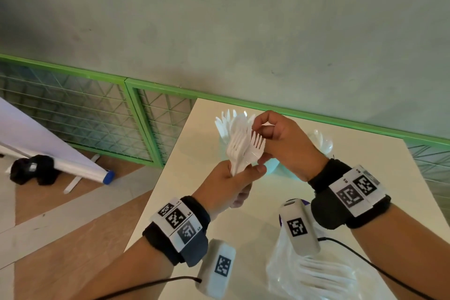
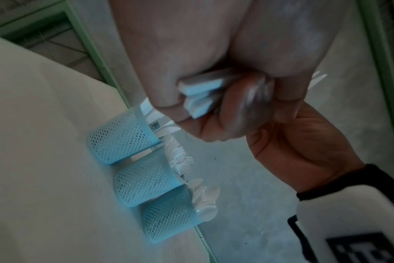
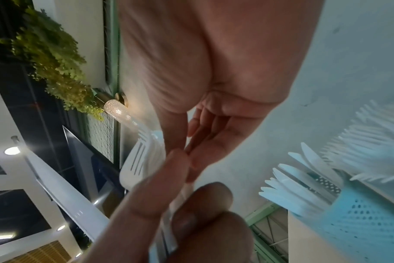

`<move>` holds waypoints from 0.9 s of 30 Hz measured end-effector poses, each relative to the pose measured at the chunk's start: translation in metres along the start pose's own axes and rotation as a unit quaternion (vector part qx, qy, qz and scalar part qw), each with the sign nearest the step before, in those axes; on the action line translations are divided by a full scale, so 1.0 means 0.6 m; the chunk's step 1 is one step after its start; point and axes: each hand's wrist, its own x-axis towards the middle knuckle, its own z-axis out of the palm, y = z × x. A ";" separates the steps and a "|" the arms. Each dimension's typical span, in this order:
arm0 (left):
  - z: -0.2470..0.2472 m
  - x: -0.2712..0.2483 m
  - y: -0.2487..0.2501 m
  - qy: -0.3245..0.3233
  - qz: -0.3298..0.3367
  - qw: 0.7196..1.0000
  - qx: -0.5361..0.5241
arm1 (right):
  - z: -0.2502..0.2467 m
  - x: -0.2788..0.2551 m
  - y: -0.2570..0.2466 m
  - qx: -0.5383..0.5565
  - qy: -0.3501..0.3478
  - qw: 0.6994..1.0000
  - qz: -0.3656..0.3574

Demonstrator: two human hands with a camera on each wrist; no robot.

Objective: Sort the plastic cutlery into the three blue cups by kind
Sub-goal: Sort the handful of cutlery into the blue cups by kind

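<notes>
My left hand (image 1: 243, 170) grips a bundle of white plastic forks (image 1: 239, 148) by the handles, tines up, above the table. My right hand (image 1: 260, 139) has its fingers curled and pinches one fork (image 1: 257, 147) at the bundle's right side. In the left wrist view, three blue mesh cups stand in a row: one with knives (image 2: 122, 138), one with forks (image 2: 144, 183), one with spoons (image 2: 169, 220). The fork handles (image 2: 200, 99) sit in my left fist. The right wrist view shows my right fingertips (image 3: 180, 156) meeting beside the fork tines (image 3: 140, 156), with the knife cup (image 3: 360, 222) off to the right.
A clear plastic bag (image 1: 316, 275) with more white cutlery lies at the near right of the white table (image 1: 194, 202). The cups stand behind my hands near the table's far edge, by a green railing (image 1: 146, 85). The floor drops off to the left.
</notes>
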 end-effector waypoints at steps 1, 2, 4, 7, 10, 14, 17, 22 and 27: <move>0.003 0.001 0.002 -0.007 -0.007 1.000 -0.005 | -0.002 -0.002 0.000 -0.001 -0.003 1.000 0.001; 0.007 0.002 0.004 -0.011 -0.015 1.000 -0.013 | -0.004 -0.005 0.000 -0.015 -0.009 1.000 0.000; 0.013 0.005 0.007 -0.017 -0.033 0.999 -0.023 | -0.008 -0.007 0.000 -0.055 -0.021 0.998 -0.005; 0.025 0.005 0.013 -0.031 -0.046 0.998 -0.027 | -0.014 -0.009 -0.002 -0.084 -0.030 0.996 0.004; 0.034 0.004 0.014 -0.035 -0.033 0.997 -0.056 | -0.013 -0.012 -0.002 -0.074 -0.028 0.997 0.022; 0.038 0.009 0.005 0.020 0.026 0.998 -0.053 | -0.013 -0.010 0.003 -0.008 0.011 0.999 0.044; 0.043 0.014 0.003 0.048 0.050 0.996 -0.057 | -0.021 -0.008 0.012 0.023 0.066 0.996 0.060; 0.056 0.035 0.002 0.056 0.030 0.997 -0.042 | -0.051 -0.015 0.024 0.057 0.131 0.988 0.062; 0.073 0.061 -0.024 0.069 0.022 0.997 0.010 | -0.125 -0.029 0.025 0.037 0.206 0.977 0.041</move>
